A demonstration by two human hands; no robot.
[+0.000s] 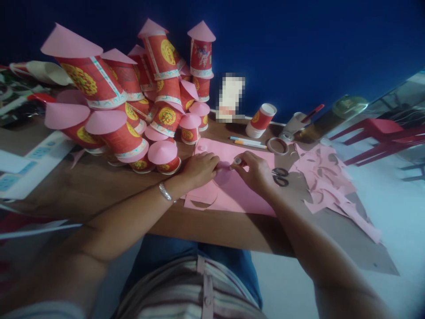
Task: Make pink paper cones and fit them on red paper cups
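Observation:
My left hand point(201, 169) rests at the pink paper sheets point(249, 195), its fingers closed on the edge of a small pink paper piece point(224, 165). Facing it, my right hand point(255, 172) pinches a small white round-ended stick point(237, 161) against or just beside that piece. Which of the two it is, I cannot tell, as the fingertips are blurred. Cut pink rounds point(204, 193) lie under and in front of my left hand. Black-handled scissors point(280, 176) lie right of my right hand, with their blades hidden.
Stacked red paper cups with pink cone tops point(162, 155) crowd the left. Behind the sheets lie pens point(247, 142), a tape roll point(277, 146) and an uncapped red cup point(260, 120). Pink offcuts point(327, 177) cover the right side. A red stool point(381, 133) stands beyond.

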